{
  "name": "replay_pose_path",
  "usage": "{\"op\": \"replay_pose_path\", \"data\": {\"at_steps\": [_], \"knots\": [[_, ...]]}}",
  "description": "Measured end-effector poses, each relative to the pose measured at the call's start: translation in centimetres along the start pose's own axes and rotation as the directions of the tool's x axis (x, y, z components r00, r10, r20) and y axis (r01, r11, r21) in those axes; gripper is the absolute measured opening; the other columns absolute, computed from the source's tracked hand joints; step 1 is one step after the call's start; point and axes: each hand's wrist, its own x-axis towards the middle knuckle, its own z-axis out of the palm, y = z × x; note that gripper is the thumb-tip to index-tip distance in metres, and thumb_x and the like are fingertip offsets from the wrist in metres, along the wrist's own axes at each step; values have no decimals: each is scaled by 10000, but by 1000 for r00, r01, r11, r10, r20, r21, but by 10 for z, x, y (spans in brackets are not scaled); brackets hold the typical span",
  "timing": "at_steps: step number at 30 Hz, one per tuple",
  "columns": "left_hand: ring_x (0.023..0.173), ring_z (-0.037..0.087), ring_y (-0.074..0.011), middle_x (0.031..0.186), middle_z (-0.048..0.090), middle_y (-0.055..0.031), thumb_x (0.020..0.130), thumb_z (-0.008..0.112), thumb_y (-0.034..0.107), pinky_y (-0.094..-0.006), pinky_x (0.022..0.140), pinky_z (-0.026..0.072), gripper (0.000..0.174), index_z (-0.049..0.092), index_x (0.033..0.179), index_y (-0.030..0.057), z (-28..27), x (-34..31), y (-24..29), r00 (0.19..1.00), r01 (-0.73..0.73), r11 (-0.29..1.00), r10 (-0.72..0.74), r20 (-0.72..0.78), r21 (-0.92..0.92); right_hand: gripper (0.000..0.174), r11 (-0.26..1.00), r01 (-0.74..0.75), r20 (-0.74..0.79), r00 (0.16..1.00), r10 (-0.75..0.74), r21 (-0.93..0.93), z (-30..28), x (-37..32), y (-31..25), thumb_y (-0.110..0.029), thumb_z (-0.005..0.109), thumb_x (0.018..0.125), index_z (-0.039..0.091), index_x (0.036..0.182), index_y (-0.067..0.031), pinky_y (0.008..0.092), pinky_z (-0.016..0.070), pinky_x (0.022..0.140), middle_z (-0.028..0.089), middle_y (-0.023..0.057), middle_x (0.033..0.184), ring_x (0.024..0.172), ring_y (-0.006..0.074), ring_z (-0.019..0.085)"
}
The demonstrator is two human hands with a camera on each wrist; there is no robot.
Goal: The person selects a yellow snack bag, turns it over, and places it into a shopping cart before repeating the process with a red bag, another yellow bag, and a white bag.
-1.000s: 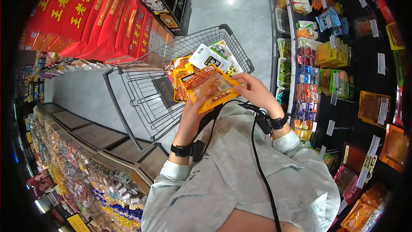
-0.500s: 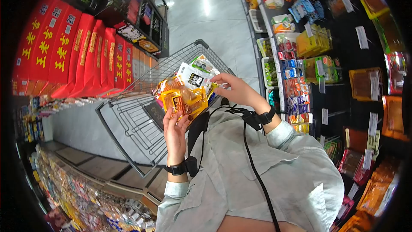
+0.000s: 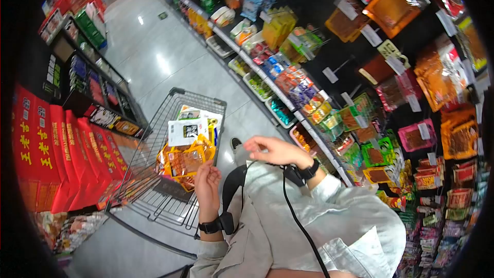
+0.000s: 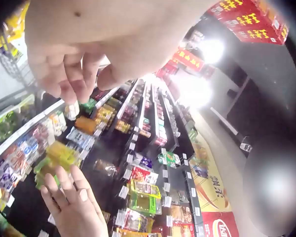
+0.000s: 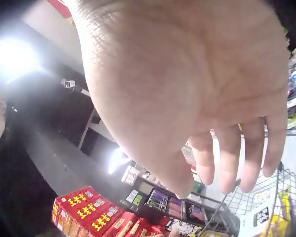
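Note:
Both hands are empty. My left hand (image 3: 208,188), fingers loosely bent, is held over the near side of the wire shopping cart (image 3: 135,167). Just beyond its fingertips in the head view, a yellow-orange food packet (image 3: 191,158) lies in the cart on other packets. A white packet (image 3: 186,132) with a black label lies behind it. My right hand (image 3: 278,152) is raised to the right of the cart, with its fingers extended. Its spread fingers and palm (image 5: 187,84) fill much of the right wrist view, and the left wrist view shows the left hand (image 4: 103,44) from close up.
Shelving with hanging snack packets (image 3: 393,5) and price tags runs along the right. Stacked red boxes (image 3: 36,149) and a dark display stand (image 3: 87,82) are on the left. Grey tiled floor (image 3: 154,46) stretches ahead between them.
The yellow-orange packet, held in both hands a second ago, now lies in the cart. The hands have come away from it, and the head view has swung right toward the shelves.

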Motion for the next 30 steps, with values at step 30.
{"op": "replay_pose_path", "data": {"at_steps": [30], "knots": [[826,612,-138,884,630,-44,1014,519,131,-277,772,501,154,608,1096,36,181,-96,-223,809,242,849,-444,385,469,341,939,13,-649,726,227,343,-14,-402,135,-116,630,1010,570,1332,-20,304,498,1012,645,62,1245,1143,132,609]]}}
